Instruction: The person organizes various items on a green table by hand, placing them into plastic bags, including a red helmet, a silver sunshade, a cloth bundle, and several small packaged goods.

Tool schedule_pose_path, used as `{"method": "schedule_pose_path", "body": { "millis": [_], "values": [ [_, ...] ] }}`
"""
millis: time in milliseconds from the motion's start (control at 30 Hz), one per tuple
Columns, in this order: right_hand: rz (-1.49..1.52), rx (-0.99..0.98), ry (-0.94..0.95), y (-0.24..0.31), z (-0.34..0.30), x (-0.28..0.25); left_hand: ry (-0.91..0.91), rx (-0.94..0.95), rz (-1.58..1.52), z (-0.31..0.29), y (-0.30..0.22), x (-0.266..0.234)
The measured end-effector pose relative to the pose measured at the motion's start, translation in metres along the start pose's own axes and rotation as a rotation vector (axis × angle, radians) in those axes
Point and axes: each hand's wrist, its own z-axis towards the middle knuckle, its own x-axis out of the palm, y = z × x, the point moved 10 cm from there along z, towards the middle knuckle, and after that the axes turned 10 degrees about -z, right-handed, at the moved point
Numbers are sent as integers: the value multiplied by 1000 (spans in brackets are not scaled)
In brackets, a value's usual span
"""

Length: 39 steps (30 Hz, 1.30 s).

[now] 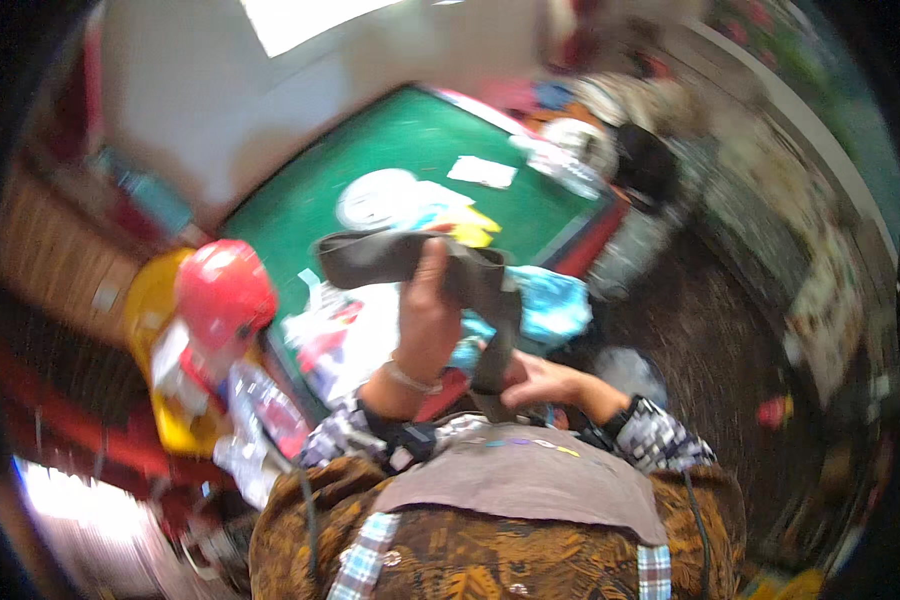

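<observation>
In front of my chest is a dark grey-brown, L-shaped thing (375,258), like a bent wide band or a boot; blur hides its exact kind. Its upper part reaches left, above the green table, and its other part runs down toward my apron (530,480). My left hand (425,335) is closed on it near the bend, index finger pointing up along its face. Lower and to the right, my right hand (542,383) grips the downward part, thumb and fingers against its edge.
Ahead stands a green-topped table (310,195) with a white round lid-like thing (377,198), a white paper (482,171) and a blue plastic bag (550,303). To its left, a red helmet-like thing (225,292) sits by a yellow chair (150,320). Piled goods line the right.
</observation>
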Motion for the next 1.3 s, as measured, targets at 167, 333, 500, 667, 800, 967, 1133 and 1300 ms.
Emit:
{"method": "schedule_pose_path", "body": {
  "millis": [167,333,500,667,800,967,1133,1300],
  "values": [
    [76,40,366,30,10,31,-105,235,106,-1,-28,-30],
    [-273,307,137,32,28,2,-163,240,-68,-8,-31,-62],
    [172,-147,-335,86,47,-60,19,120,452,-25,-42,-64],
    [-87,-295,-37,122,89,11,-114,231,1515,-57,-39,-71],
    [-338,-197,-55,113,118,26,-24,99,1578,-68,-44,-89],
    [-522,-407,-103,173,142,52,-35,175,1085,-105,-114,-80],
    [-542,-427,-71,160,180,74,-176,328,1130,-154,-169,-97],
    [-151,-201,69,149,231,122,-454,493,1538,-219,-223,-136]
  ]
}}
